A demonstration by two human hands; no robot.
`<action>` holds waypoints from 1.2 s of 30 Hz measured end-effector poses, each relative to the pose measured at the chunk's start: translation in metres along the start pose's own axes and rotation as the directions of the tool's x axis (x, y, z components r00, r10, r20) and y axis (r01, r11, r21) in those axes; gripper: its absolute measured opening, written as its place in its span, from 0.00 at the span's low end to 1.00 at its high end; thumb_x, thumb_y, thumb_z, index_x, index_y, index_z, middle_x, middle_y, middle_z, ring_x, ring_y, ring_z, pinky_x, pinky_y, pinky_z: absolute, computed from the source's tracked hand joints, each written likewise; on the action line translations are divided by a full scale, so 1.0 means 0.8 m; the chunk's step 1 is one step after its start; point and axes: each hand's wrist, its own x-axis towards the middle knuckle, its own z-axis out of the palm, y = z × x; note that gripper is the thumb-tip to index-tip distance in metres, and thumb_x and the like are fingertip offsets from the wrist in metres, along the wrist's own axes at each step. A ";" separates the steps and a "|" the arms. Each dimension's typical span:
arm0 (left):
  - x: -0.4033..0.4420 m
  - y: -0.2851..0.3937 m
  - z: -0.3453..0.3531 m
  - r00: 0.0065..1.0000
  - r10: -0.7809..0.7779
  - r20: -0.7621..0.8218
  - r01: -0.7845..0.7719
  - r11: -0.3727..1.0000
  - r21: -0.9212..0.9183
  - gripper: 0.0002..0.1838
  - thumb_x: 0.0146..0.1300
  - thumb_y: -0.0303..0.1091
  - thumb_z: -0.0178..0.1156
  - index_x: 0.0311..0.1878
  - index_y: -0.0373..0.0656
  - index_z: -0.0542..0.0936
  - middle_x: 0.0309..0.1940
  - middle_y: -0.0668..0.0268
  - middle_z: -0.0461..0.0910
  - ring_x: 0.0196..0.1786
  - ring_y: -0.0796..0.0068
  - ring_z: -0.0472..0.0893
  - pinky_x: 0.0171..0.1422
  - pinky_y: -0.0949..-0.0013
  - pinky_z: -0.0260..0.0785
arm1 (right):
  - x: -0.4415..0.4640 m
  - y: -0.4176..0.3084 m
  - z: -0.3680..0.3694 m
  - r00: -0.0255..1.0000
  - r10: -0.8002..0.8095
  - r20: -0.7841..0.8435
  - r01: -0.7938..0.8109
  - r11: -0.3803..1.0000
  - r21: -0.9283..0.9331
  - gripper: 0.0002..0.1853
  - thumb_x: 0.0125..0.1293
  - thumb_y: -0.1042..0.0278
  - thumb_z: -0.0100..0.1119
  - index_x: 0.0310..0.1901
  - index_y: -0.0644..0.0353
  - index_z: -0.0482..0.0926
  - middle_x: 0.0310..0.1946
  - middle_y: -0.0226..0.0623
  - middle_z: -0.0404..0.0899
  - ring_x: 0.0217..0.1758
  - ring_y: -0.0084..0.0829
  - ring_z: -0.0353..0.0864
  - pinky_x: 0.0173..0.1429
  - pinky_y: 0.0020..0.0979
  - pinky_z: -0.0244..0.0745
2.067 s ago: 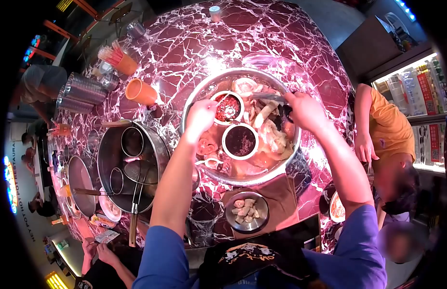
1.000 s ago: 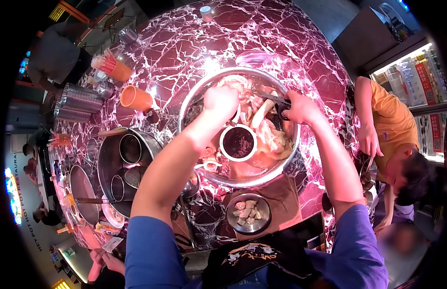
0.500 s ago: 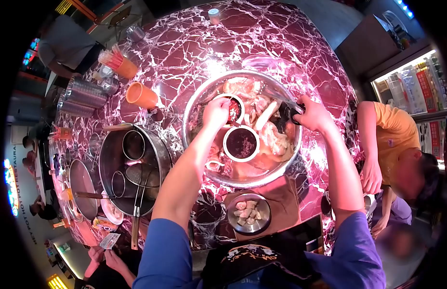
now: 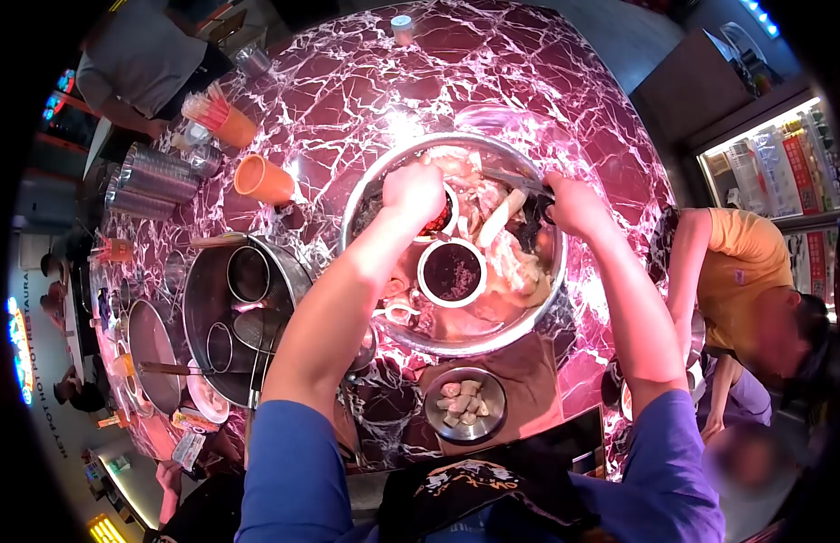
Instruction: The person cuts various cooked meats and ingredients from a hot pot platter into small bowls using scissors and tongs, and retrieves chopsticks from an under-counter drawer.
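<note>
A large round metal pan (image 4: 355,312) holds pieces of meat (image 4: 513,262) in liquid. Within it stand a bowl of dark sauce (image 4: 453,272) and, partly under my left hand, a bowl with red chilli (image 4: 436,223). My left hand (image 4: 415,193) is closed above the chilli bowl's upper edge; whatever its fingers hold is hidden. My right hand (image 4: 574,206) grips dark-handled scissors (image 4: 510,179) at the pan's right rim, the blades reaching left over the meat. Below the pan a small metal plate of cut pieces (image 4: 464,404) rests on a brown cloth (image 4: 529,380).
Left of the pan stands a deep pot (image 4: 198,299) with strainers. Farther left are a shallow pan (image 4: 153,348), orange cups (image 4: 262,179) and stacked metal cups (image 4: 157,172). A person in an orange shirt (image 4: 741,262) stands at the right; other people are at the left.
My left hand has moved up and right from the chilli bowl's left side to over its top. The scissors' blades have swung lower toward the meat. The person in orange has shifted downward.
</note>
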 end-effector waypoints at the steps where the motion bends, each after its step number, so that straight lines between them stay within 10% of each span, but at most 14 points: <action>1: -0.001 0.000 0.006 1.000 -0.016 -0.021 0.015 0.999 -0.048 0.16 0.64 0.33 0.53 0.49 0.55 0.88 0.44 0.57 0.87 0.50 0.55 0.85 0.56 0.55 0.77 | -0.001 -0.001 0.004 1.000 -0.004 -0.028 0.003 0.999 -0.033 0.21 0.58 0.73 0.63 0.55 0.60 0.76 0.44 0.52 0.84 0.50 0.52 0.84 0.56 0.47 0.78; 8: 0.000 -0.015 0.080 0.965 -0.202 -0.168 0.093 0.860 -0.501 0.14 0.67 0.37 0.57 0.51 0.49 0.87 0.44 0.52 0.86 0.50 0.56 0.85 0.55 0.58 0.77 | -0.024 -0.006 0.014 0.962 -0.157 -0.223 0.135 0.985 -0.111 0.23 0.55 0.75 0.62 0.55 0.59 0.75 0.45 0.51 0.81 0.52 0.50 0.82 0.55 0.47 0.78; 11: -0.004 -0.031 0.095 0.928 -0.249 -0.278 -0.096 0.559 -0.823 0.13 0.67 0.36 0.59 0.51 0.43 0.86 0.44 0.54 0.87 0.48 0.55 0.86 0.54 0.61 0.76 | -0.046 -0.005 -0.009 0.949 -0.109 -0.295 0.116 0.993 0.008 0.25 0.55 0.70 0.64 0.57 0.56 0.75 0.47 0.50 0.81 0.54 0.51 0.81 0.57 0.47 0.77; 22: -0.026 -0.053 0.032 0.896 -0.264 -0.357 -0.238 0.392 -0.889 0.14 0.70 0.32 0.58 0.53 0.36 0.84 0.44 0.53 0.88 0.48 0.68 0.86 0.56 0.68 0.74 | -0.047 -0.015 0.029 0.976 -0.093 -0.199 0.123 0.982 0.146 0.34 0.53 0.55 0.68 0.62 0.55 0.71 0.53 0.52 0.80 0.57 0.52 0.80 0.62 0.46 0.75; 36: -0.039 -0.056 0.011 0.887 -0.316 -0.337 -0.219 0.355 -0.909 0.14 0.68 0.30 0.60 0.53 0.34 0.84 0.41 0.59 0.88 0.42 0.77 0.84 0.51 0.71 0.74 | 0.020 -0.053 0.080 0.987 -0.087 -0.132 0.115 0.970 0.214 0.30 0.58 0.60 0.66 0.61 0.57 0.70 0.53 0.53 0.80 0.56 0.52 0.81 0.59 0.48 0.76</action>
